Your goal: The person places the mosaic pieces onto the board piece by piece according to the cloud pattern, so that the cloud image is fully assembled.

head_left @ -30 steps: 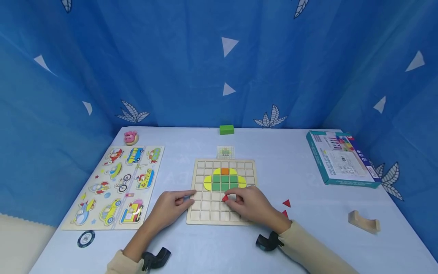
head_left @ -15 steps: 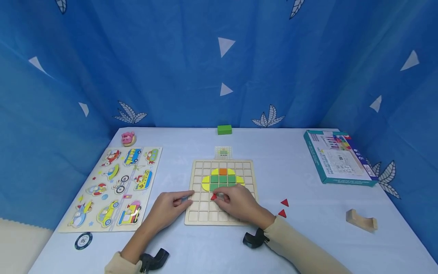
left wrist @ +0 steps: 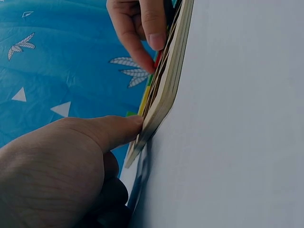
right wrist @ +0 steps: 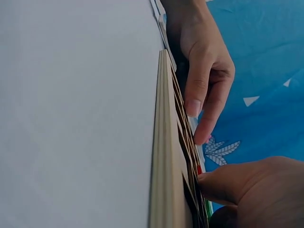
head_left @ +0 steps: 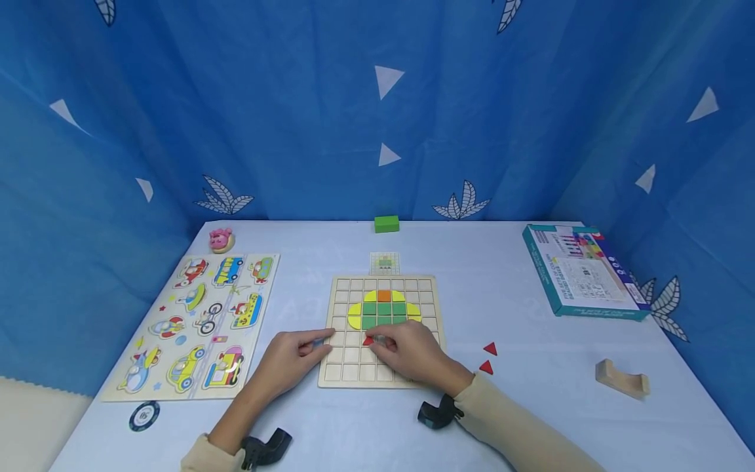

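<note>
A wooden grid board (head_left: 350, 373) lies in the middle of the table. My right hand (head_left: 413, 352) is over it, thumb and fingertips pinching a small red triangle tile (head_left: 368, 341) at a cell just below the green squares. The right wrist view shows this red tile (right wrist: 199, 169) right at the board's surface, partly hidden by my thumb. My left hand (head_left: 289, 362) rests its extended thumb and index fingertip on the board's left edge. Green square tiles (head_left: 384, 308), an orange square (head_left: 384, 295) and yellow rounded tiles (head_left: 354, 316) form a pattern in the upper cells.
Two red triangles (head_left: 488, 358) lie right of the board. A small pattern card (head_left: 385, 262) and a green block (head_left: 386, 224) are behind it. A vehicle puzzle board (head_left: 194, 328) lies left. A box (head_left: 590, 278) and a curved wooden block (head_left: 622, 379) are at right.
My right hand has moved left across the board with the red triangle, then settled slightly lower at one cell. My left hand has stayed at the board's edge.
</note>
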Available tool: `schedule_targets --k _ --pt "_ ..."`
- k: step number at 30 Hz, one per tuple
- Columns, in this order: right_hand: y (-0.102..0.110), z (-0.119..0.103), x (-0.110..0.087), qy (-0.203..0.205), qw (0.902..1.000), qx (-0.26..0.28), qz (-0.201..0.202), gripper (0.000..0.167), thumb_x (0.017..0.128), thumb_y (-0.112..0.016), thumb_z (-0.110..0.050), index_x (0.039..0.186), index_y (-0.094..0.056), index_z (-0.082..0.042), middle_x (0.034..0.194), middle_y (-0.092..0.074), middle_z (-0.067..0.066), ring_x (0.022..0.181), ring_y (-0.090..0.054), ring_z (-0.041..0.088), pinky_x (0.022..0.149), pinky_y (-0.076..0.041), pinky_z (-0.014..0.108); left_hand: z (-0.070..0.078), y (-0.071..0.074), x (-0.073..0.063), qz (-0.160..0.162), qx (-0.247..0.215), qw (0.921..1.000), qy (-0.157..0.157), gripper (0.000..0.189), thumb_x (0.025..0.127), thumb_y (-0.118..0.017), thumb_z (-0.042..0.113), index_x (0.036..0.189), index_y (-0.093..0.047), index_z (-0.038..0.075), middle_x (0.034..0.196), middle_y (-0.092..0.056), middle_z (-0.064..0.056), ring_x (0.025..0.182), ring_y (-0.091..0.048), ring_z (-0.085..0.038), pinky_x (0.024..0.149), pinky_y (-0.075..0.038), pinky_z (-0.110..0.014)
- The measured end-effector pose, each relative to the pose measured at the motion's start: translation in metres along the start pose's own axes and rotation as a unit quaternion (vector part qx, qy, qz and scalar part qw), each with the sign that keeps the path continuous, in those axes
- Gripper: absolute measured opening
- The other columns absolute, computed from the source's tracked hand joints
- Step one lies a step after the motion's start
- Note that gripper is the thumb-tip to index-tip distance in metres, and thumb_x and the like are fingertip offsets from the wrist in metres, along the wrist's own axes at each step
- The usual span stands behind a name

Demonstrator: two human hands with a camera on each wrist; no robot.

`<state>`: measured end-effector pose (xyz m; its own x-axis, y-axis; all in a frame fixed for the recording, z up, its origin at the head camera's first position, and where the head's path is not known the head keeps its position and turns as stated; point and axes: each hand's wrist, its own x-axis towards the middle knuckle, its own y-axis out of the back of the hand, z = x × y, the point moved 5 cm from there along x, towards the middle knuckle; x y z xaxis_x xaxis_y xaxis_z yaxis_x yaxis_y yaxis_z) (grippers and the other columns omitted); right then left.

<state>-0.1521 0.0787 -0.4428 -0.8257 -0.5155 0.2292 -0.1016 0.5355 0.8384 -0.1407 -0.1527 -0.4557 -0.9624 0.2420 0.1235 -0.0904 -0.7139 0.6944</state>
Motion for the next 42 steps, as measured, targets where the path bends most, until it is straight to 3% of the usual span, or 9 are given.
schedule_targets --k 5,11,17,23,26,32,42 --pt "-0.001 0.002 -0.002 0.002 0.9997 0.019 0.017 0.021 0.095 -0.073 -0.025 0.115 -0.079 -0.024 0.049 -0.032 -0.018 0.044 -0.033 0.000 0.046 -0.025 0.021 0.000 0.000 -0.001 0.005 -0.001 1.0000 -0.005 0.027 0.092 -0.079 0.025 0.119 -0.078 0.021 0.049 -0.029 0.016 0.047 -0.024 -0.002 0.050 -0.024 -0.021" --pt "0.005 0.006 -0.008 -0.025 0.9965 0.073 0.032 0.026 0.096 -0.074 -0.024 0.121 -0.077 -0.020 0.049 -0.032 -0.015 0.042 -0.033 0.003 0.044 -0.027 0.022 -0.001 -0.001 -0.002 0.004 -0.006 1.0000 0.007 0.027 0.092 -0.079 0.025 0.119 -0.078 0.022 0.049 -0.029 0.015 0.047 -0.023 -0.002 0.051 -0.024 -0.022" --pt "0.028 0.016 -0.024 -0.035 0.9934 0.084 0.070 0.026 0.093 -0.077 -0.017 0.119 -0.078 -0.019 0.052 -0.032 -0.015 0.046 -0.033 0.003 0.046 -0.028 0.022 0.000 -0.003 -0.002 0.001 -0.011 0.9999 0.009 0.027 0.092 -0.079 0.025 0.119 -0.078 0.021 0.049 -0.029 0.015 0.047 -0.023 -0.003 0.050 -0.024 -0.022" --pt "0.059 0.039 -0.051 -0.053 0.9903 0.066 0.111 0.026 0.089 -0.081 -0.009 0.114 -0.079 -0.014 0.057 -0.035 -0.017 0.051 -0.035 0.001 0.047 -0.031 0.021 0.001 -0.002 -0.002 0.002 -0.003 1.0000 0.007 0.028 0.092 -0.079 0.025 0.120 -0.078 0.021 0.050 -0.029 0.015 0.048 -0.023 -0.002 0.051 -0.024 -0.021" --pt "0.073 0.054 -0.069 -0.086 0.9891 0.048 0.109 0.024 0.089 -0.081 -0.010 0.113 -0.079 -0.015 0.057 -0.037 -0.016 0.050 -0.037 0.002 0.048 -0.033 0.022 0.001 -0.001 -0.001 0.001 0.000 1.0000 0.007 0.028 0.092 -0.079 0.025 0.120 -0.078 0.021 0.050 -0.029 0.015 0.047 -0.023 -0.002 0.051 -0.024 -0.021" --pt "0.099 0.083 -0.101 -0.164 0.9843 0.027 0.059 0.021 0.090 -0.080 -0.017 0.112 -0.079 -0.018 0.054 -0.042 -0.012 0.048 -0.042 0.008 0.047 -0.035 0.024 0.001 0.000 0.000 -0.001 0.001 0.9999 0.012 0.029 0.092 -0.079 0.025 0.121 -0.078 0.021 0.050 -0.030 0.014 0.047 -0.024 -0.003 0.051 -0.023 -0.022" --pt "0.123 0.115 -0.140 -0.200 0.9776 -0.006 0.066 0.025 0.086 -0.084 -0.015 0.110 -0.079 -0.016 0.056 -0.040 -0.010 0.051 -0.040 0.008 0.050 -0.033 0.025 0.001 0.000 0.000 -0.003 -0.002 0.9999 0.013 0.029 0.093 -0.078 0.026 0.121 -0.078 0.021 0.050 -0.030 0.014 0.047 -0.025 -0.003 0.051 -0.024 -0.022"
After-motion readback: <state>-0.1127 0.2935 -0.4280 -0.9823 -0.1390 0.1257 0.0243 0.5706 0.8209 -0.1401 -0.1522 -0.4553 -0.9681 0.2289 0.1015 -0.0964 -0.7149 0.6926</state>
